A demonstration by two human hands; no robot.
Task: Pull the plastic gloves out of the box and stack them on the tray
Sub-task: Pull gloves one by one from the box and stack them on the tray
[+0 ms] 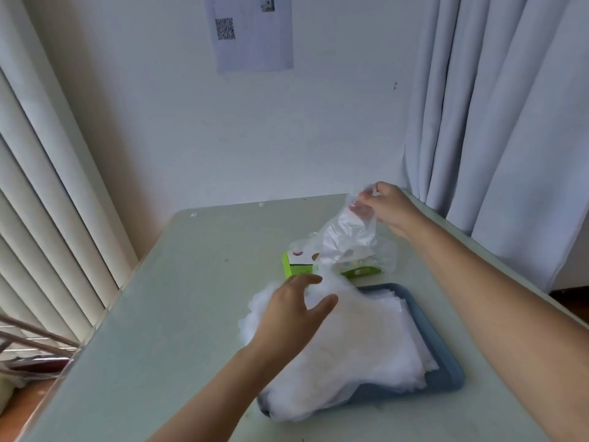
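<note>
Pale green table (178,314) against a white wall (223,138) bearing a printed sheet (255,49); curtain (494,122) at right, blinds (47,202) at left. Right hand (392,205) pinches 1 clear glove (347,231), which trails down to the green box (298,266). Left hand (293,311), fingers loosely spread, holds nothing over the glove stack (360,346) on the blue tray (446,355), just beside the box.

The glove (344,234) hides the middle of the box (296,269); its label is too blurred to read. Before the box, the stack (357,346) covers most of the tray (449,374). The paper (255,49) above the box is cut by the top edge.
</note>
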